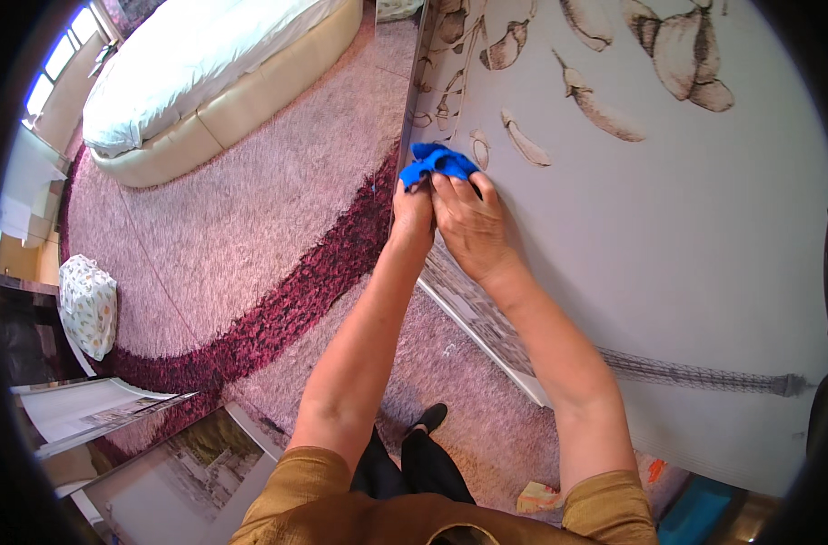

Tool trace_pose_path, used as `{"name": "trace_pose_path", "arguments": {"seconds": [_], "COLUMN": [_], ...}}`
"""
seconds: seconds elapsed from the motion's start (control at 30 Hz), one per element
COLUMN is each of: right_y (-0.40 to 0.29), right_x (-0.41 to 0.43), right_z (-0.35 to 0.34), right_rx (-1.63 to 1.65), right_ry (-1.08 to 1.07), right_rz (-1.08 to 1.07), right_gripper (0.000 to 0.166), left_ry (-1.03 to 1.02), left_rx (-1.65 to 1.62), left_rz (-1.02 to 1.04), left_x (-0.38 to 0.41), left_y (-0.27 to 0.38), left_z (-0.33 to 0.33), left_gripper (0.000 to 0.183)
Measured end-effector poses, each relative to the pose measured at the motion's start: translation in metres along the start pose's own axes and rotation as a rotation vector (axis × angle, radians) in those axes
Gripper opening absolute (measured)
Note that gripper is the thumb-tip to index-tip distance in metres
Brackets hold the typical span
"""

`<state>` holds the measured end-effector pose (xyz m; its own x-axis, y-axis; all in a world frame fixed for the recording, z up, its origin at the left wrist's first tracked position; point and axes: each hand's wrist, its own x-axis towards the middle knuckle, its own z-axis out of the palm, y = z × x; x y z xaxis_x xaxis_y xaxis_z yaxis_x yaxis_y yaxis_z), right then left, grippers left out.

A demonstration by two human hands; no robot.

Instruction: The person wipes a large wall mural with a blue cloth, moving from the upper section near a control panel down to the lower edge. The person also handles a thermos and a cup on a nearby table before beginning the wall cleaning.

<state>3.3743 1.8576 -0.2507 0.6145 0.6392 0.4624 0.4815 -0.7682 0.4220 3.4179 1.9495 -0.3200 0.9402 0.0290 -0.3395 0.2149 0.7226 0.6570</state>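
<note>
Both of my hands meet at the edge of a large pale panel printed with brown flower buds and a lattice tower. A crumpled blue cloth is bunched at my fingertips. My left hand grips the cloth's lower left part beside the panel's edge. Pressed close against it, my right hand has its fingers curled over the cloth, and its thumb is hidden. Both forearms reach up from below, bare to the short brown sleeves.
A round bed with a white cover stands upper left on pink carpet with a dark red band. A patterned bag sits at far left. Printed panels are at lower left. A teal object lies lower right.
</note>
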Motion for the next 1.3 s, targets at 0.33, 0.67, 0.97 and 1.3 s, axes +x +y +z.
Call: {"name": "trace_pose_path", "arguments": {"seconds": [0.33, 0.67, 0.97, 1.3], "right_y": [0.022, 0.016, 0.024, 0.02], "right_x": [-0.162, -0.129, -0.287, -0.361], "right_z": [-0.063, -0.048, -0.092, -0.141], "right_rx": [-0.056, 0.032, 0.022, -0.002], "right_ry": [-0.239, -0.115, -0.177, -0.173], "right_rz": [0.015, 0.032, 0.172, 0.434], "right_gripper": [0.029, 0.023, 0.016, 0.021], "left_ry": [0.026, 0.07, -0.05, -0.089], "left_rx": [0.106, 0.078, 0.29, 0.12], "left_rz": [-0.186, -0.08, -0.197, -0.455], "left_x": [-0.11, -0.089, -0.193, -0.244], "left_y": [-0.116, -0.114, -0.202, -0.238], "left_z": [0.038, 0.023, 0.059, 0.08], "left_gripper": [0.011, 0.022, 0.02, 0.015]}}
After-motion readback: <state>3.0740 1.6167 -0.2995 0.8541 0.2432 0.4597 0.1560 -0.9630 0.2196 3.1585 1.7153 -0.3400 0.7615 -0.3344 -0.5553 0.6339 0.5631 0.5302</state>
